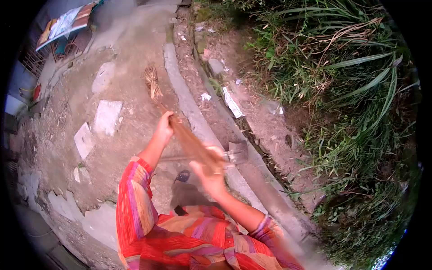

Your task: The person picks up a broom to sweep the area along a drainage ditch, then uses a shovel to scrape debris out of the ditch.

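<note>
A long straw broom (191, 141) slants across the middle of the view, blurred by motion at its near end. Its frayed, tied tuft (153, 83) points away from me over the dirt ground. Around the shaft, below the tuft, my left hand (165, 125) is closed. Nearer my body, my right hand (210, 173) grips the thick near end of the broom, its fingers smeared by motion. Just past the right hand lies a shovel blade (237, 152) on the concrete edging; its thin handle (173, 158) runs left, passing beneath the broom.
A concrete curb (177, 83) and narrow gutter run along the path. Paper scraps (232, 102) litter the soil to the right, beside dense grass (355, 90). Flat stone slabs (108, 117) are set in the dirt at left. A low covered stand (67, 22) is at upper left.
</note>
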Action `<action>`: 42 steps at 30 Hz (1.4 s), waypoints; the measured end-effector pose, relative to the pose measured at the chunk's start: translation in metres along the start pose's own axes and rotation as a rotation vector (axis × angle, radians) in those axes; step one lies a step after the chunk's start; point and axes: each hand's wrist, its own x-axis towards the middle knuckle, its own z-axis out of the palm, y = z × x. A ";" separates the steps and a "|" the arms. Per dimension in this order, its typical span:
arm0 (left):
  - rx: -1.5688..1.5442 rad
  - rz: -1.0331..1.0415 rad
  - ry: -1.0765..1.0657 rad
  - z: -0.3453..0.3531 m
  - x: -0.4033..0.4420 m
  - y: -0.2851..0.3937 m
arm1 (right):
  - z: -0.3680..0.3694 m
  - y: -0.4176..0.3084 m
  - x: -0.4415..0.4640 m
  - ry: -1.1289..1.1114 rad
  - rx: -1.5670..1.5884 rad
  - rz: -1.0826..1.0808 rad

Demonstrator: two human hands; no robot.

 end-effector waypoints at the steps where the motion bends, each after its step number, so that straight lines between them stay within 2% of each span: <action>1: 0.031 0.038 0.008 -0.018 0.006 0.009 | 0.019 0.009 -0.003 -0.044 0.046 0.038; 5: 0.124 0.135 0.018 -0.071 0.000 0.031 | 0.057 0.041 -0.011 -0.132 0.103 0.096; 7: 0.084 -0.030 0.035 -0.089 -0.008 0.033 | 0.064 0.045 -0.011 -0.201 0.082 0.086; 11: 0.031 -0.084 0.170 -0.119 0.002 0.003 | 0.072 0.075 0.000 -0.205 0.125 0.226; 15: -0.032 -0.131 0.080 -0.147 -0.001 -0.035 | 0.064 0.081 -0.005 -0.327 0.085 0.421; 17: -0.066 -0.188 0.208 -0.153 -0.005 -0.040 | 0.059 0.080 -0.005 -0.367 0.086 0.392; 19: -0.028 -0.213 0.224 -0.163 -0.014 -0.039 | 0.057 0.072 -0.015 -0.429 0.093 0.344; 21: -0.044 -0.039 0.131 -0.166 -0.020 -0.026 | 0.063 0.062 -0.006 -0.494 -0.022 0.292; 22: -0.058 -0.112 0.102 -0.190 -0.001 -0.017 | 0.071 0.042 0.001 -0.556 -0.134 0.215; 24: 0.070 -0.073 0.069 -0.160 -0.072 0.020 | 0.080 0.035 -0.001 -0.658 -0.246 0.110; 25: 0.194 -0.038 0.033 -0.153 -0.099 0.037 | 0.079 0.033 -0.003 -0.666 -0.226 0.124; 27: -0.108 -0.117 0.021 -0.222 -0.054 0.056 | 0.067 0.030 -0.001 -0.907 -0.156 0.368; 29: -0.086 -0.047 0.118 -0.211 -0.086 0.077 | 0.041 0.076 -0.024 -0.925 -0.267 0.434; 31: 0.081 -0.082 0.109 -0.210 -0.105 0.093 | 0.011 0.087 -0.035 -1.025 -0.551 0.367; 32: 0.141 0.002 0.154 -0.225 -0.094 0.095 | -0.004 0.085 -0.039 -1.102 -0.750 0.292; 33: 0.204 0.083 0.203 -0.244 -0.082 0.097 | -0.022 0.095 -0.051 -1.152 -0.853 0.315; 36: 0.357 -0.060 0.246 -0.228 -0.119 0.123 | -0.064 0.119 -0.077 -1.414 -1.064 0.395; 37: 0.344 -0.070 0.258 -0.230 -0.123 0.126 | -0.074 0.122 -0.082 -1.433 -1.062 0.405; 39: 0.903 0.309 0.323 -0.257 -0.124 0.133 | -0.088 0.129 -0.090 -1.324 -0.982 0.518; 40: 1.128 0.352 0.327 -0.275 -0.134 0.143 | -0.091 0.131 -0.091 -1.343 -0.972 0.535; 41: 1.359 0.393 0.322 -0.296 -0.147 0.158 | -0.092 0.134 -0.090 -1.270 -0.966 0.531; 42: 1.581 0.332 0.497 -0.321 -0.158 0.171 | -0.091 0.140 -0.090 -1.190 -0.960 0.529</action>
